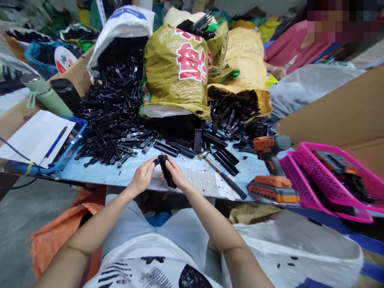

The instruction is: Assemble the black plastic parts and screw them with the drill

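Note:
Above the table's front edge, my right hand (177,173) is closed around a long black plastic part (168,174) that slants down toward me. My left hand (143,175) pinches a short black end piece (157,161) sticking out at the part's upper left; whether it is joined to the part I cannot tell. Just beyond my hands lie black channel-shaped plastic pieces (166,149). A hammer (225,176) with a black grip rests to the right. A big pile of small black arm-shaped parts (114,108) spreads at the left.
An orange cordless drill (271,168) stands right of the hammer, beside pink baskets (324,176). A gold sack (177,68) and a yellow sack (244,60) sit at the back. Paper (36,136) and bottles (49,96) are at left. Another person's pink sleeve (285,46) shows back right.

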`<state>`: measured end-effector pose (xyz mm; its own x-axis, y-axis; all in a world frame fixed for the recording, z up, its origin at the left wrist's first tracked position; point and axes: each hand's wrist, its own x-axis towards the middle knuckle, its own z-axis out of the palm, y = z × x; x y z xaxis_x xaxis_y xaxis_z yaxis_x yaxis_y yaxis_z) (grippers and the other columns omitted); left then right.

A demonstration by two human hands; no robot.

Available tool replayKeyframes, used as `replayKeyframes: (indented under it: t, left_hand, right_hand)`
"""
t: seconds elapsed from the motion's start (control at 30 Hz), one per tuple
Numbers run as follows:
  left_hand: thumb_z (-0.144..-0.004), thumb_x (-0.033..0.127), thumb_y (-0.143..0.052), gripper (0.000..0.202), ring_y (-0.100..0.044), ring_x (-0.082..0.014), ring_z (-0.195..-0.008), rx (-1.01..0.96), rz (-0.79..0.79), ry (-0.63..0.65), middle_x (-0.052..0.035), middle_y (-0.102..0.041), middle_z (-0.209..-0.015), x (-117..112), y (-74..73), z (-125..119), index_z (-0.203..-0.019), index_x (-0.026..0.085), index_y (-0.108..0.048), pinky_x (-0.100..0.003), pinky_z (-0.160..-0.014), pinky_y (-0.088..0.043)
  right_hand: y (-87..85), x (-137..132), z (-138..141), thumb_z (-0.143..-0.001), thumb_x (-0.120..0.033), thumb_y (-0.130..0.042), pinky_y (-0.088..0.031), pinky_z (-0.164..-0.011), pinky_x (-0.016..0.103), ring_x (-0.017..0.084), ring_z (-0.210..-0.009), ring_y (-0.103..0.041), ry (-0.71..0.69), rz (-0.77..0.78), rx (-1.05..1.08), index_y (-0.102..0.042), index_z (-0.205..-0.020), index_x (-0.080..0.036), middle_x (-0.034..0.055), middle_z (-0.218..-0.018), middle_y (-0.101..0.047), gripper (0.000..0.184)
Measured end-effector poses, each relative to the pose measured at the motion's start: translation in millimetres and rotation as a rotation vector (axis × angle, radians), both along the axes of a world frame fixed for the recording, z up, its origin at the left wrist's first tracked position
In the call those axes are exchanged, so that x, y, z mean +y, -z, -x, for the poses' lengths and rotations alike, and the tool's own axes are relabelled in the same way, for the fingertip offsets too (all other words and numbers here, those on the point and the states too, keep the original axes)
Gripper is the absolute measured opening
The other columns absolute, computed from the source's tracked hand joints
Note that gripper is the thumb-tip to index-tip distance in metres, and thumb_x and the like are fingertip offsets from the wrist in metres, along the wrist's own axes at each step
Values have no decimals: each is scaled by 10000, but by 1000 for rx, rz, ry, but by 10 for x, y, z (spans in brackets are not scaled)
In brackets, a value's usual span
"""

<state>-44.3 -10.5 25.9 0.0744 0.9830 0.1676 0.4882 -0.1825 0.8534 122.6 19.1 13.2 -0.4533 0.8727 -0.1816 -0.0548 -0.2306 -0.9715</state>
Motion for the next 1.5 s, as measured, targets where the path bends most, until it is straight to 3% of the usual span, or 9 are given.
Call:
replayKeyframes:
  t: [0.2, 0.4, 0.5, 0.67, 0.9, 1.17, 1.3, 1.4, 1.5]
  left_hand:
    - [-917, 294, -456, 365, -588, -191, -945, -22, -124, 22, -98, -624, -992, -85, -68, -82, -1239, 165, -571, -334, -859, -465]
    - [-911, 257, -474, 351, -591, -177, -904, -20, -176, 96, -86, -629, -957, -69, -207, -118, -1233, 168, -580, -310, -818, -479]
    - [-906, 256, -481, 355, -597, -177, -890, 38, -198, 90, -84, -622, -956, -109, -251, -157, -1236, 167, -578, -307, -815, -486]
    - [-914, 264, -466, 369, -605, -167, -880, 154, -211, 97, -70, -616, -963, -209, -304, -187, -1267, 194, -549, -285, -799, -498]
    - [-917, 263, -461, 352, -614, -172, -887, 127, -263, 110, -78, -627, -984, -109, -456, -210, -1244, 191, -569, -286, -812, -498]
    - [-917, 277, -464, 354, -618, -168, -872, 156, -287, 111, -75, -627, -979, -60, -490, -185, -1246, 194, -566, -277, -789, -507]
    - [-920, 289, -457, 361, -619, -180, -891, 190, -292, 94, -73, -628, -983, -92, -470, -172, -1262, 220, -552, -296, -808, -513]
    - [-927, 285, -440, 368, -619, -175, -873, 203, -312, 60, -74, -621, -960, -144, -448, -201, -1278, 225, -536, -293, -794, -515]
    - [-937, 271, -417, 370, -612, -168, -853, 154, -364, -3, -79, -613, -941, -196, -406, -318, -1288, 225, -525, -291, -781, -515]
  right_hand:
    - [61, -107, -117, -820, -511, -570, -493, -527, 241, 98, -529, -548, 35, -76, 11, -429, -1381, -231, -27, -660, -567, 642]
    - [-23, -99, -191, -859, -515, -504, -494, -510, 248, 95, -516, -549, 130, -112, 50, -372, -1417, -212, -17, -683, -567, 649]
    - [-85, -84, -237, -859, -491, -517, -485, -505, 239, 78, -490, -523, 50, -214, 0, -401, -1402, -199, -19, -681, -563, 627]
    - [-176, -39, -400, -840, -419, -578, -508, -545, 240, 55, -517, -528, -49, -469, -165, -522, -1313, -254, 21, -914, -613, 503]
    - [-244, -47, -301, -848, -504, -525, -475, -472, 227, 80, -471, -524, 72, -301, -15, -411, -1394, -182, -35, -634, -536, 644]
    - [-279, -17, -275, -852, -517, -512, -479, -466, 236, 80, -463, -522, 78, -333, 14, -387, -1407, -185, -26, -665, -552, 658]
    - [-328, 23, -364, -857, -477, -531, -510, -529, 260, 83, -503, -534, 15, -480, -138, -440, -1377, -225, 22, -817, -632, 585]
    - [-395, 40, -432, -847, -435, -567, -541, -699, 314, 145, -727, -617, -18, -681, -275, -509, -1325, -252, 76, -1062, -635, 515]
    - [-433, -22, -391, -865, -423, -548, -510, -850, 364, 206, -949, -610, 39, -798, -313, -485, -1349, -250, 91, -1139, -612, 518]
